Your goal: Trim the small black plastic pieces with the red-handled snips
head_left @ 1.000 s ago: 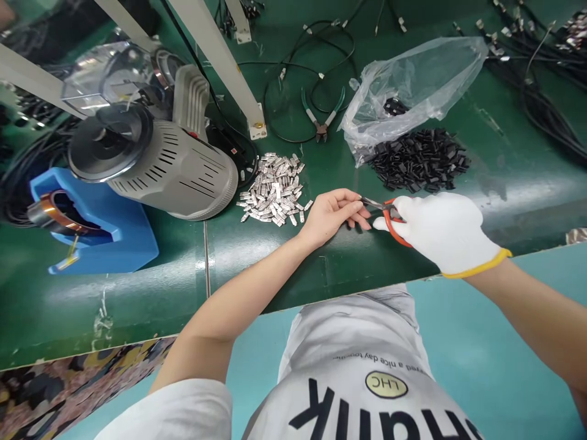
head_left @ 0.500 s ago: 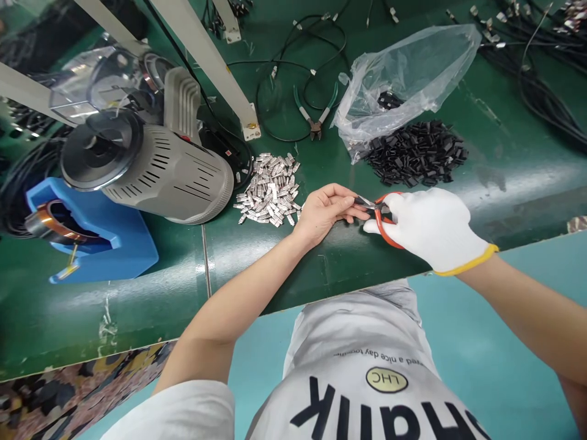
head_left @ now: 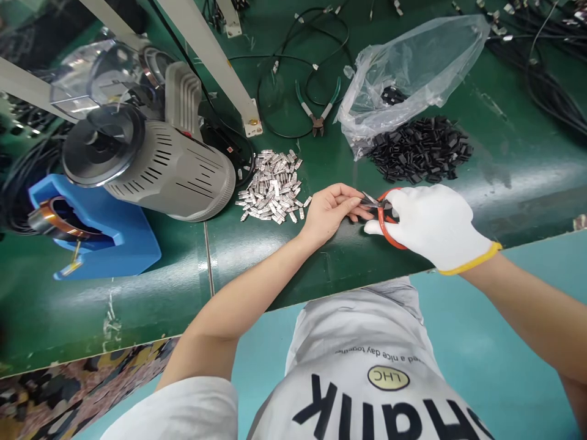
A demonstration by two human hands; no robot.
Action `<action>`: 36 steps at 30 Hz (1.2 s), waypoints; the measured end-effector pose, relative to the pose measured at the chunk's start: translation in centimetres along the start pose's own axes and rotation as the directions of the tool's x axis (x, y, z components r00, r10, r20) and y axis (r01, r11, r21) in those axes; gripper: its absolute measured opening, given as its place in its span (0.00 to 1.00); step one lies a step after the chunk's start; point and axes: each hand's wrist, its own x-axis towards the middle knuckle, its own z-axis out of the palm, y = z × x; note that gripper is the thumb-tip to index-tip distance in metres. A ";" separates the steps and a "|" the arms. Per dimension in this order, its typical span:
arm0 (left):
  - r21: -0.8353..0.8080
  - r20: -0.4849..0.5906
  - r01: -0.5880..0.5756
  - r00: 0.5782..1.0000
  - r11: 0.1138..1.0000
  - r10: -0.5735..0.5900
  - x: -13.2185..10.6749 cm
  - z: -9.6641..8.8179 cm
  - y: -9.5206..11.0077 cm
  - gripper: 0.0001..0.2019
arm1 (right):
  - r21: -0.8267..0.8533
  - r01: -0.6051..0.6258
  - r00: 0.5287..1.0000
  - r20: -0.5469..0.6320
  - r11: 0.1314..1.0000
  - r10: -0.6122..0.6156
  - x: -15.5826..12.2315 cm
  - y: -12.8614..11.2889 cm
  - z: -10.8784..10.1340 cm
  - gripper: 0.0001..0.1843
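My left hand (head_left: 332, 211), bare, pinches a small dark piece (head_left: 355, 217) at its fingertips, too small to make out clearly. My right hand (head_left: 426, 226), in a white glove with a yellow cuff, grips orange-handled scissors (head_left: 387, 220). Their metal blades (head_left: 370, 200) reach in beside my left fingertips. A pile of small silver metal parts (head_left: 274, 186) lies just left of my left hand. Black plastic parts (head_left: 419, 150) are heaped above my right hand, next to a clear plastic bag (head_left: 413, 67).
Green-handled pliers (head_left: 318, 110) lie among black cables on the green bench (head_left: 114, 311). A grey ribbed cylindrical machine (head_left: 169, 165) stands at left beside a blue holder (head_left: 114, 244) with amber tape. White metal uprights (head_left: 211, 55) rise at the back; the bench edge runs below my hands.
The view has shifted slightly. My hands stay close together, with the scissor blades still at my left fingertips.
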 end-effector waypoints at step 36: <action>0.018 -0.003 -0.015 1.000 1.000 0.015 0.0 -0.3 -0.1 0.20 | -0.131 0.039 0.993 -0.103 0.991 -0.053 -0.2 0.1 2.4 0.37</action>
